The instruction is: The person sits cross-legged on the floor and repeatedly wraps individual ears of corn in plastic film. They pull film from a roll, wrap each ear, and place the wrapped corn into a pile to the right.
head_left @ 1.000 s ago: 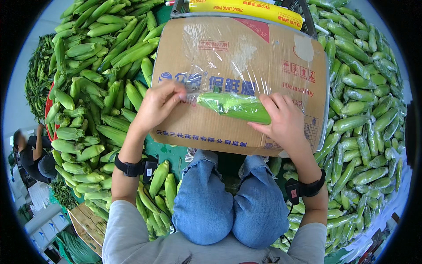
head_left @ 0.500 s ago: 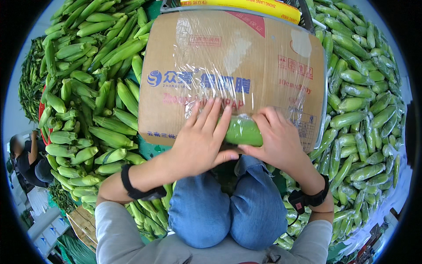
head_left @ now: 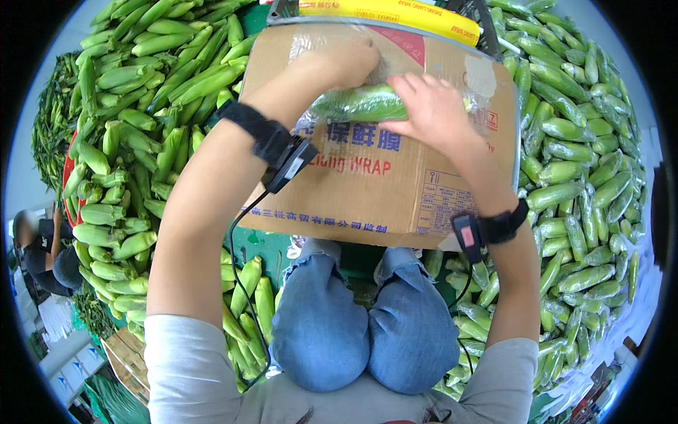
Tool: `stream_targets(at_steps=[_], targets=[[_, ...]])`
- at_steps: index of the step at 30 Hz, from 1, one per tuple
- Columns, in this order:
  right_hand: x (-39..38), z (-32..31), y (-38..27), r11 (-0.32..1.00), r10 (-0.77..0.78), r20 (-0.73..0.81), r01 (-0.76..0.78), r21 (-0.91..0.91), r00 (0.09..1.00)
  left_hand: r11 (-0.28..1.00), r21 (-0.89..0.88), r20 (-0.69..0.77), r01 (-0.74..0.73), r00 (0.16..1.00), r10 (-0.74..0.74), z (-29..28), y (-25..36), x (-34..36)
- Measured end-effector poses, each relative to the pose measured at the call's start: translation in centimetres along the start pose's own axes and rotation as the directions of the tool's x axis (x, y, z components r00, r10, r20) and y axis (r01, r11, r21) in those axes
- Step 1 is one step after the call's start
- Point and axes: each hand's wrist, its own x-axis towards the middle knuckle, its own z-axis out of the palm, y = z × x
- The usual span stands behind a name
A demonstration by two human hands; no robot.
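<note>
A green ear of corn (head_left: 357,104) in clear film lies horizontally over the cardboard (head_left: 367,198). My right hand (head_left: 431,109) grips its right end. Above it, my left hand (head_left: 346,60) is curled at crinkled plastic film (head_left: 311,46) near the top of the cardboard; what its fingertips hold is hidden.
Unwrapped corn (head_left: 141,145) is heaped on the left, plastic-wrapped ears (head_left: 579,191) on the right. A yellow roll (head_left: 385,15) sits in a dark crate (head_left: 487,35) behind the cardboard. My knees (head_left: 318,325) are below. A person (head_left: 53,258) works at far left.
Both hands have moved up the cardboard, the corn with them. My left hand has gone from spread fingers over the corn to a curled shape above it.
</note>
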Motion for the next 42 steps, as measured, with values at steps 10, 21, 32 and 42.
stream_targets(at_steps=[10, 21, 32, 42], targets=[[-8.3, -3.9, -6.5, 0.952, -0.18, 0.189, 0.122, 0.282, 0.965, 0.998, -0.056, 0.07, 0.033, 0.997, -0.029, 0.8, 0.5, -0.5], [-13.7, -4.5, -6.6, -0.638, -0.03, 0.701, -0.553, 0.535, 0.712, 0.796, -0.185, -0.681, -0.577, 0.659, 0.319, -0.2, 11.6, -11.0], [-9.8, -1.6, -9.3, -0.927, -0.143, 0.596, -0.318, 0.199, 0.79, -0.366, -0.901, 0.071, -0.231, 0.755, -0.652, -0.4, 10.9, -9.9], [-11.0, -5.1, -3.3, 0.423, 0.776, -0.237, -0.203, 0.883, 0.585, 0.178, -0.984, -0.104, -0.018, 0.867, -0.488, 4.3, 10.5, -18.2]])
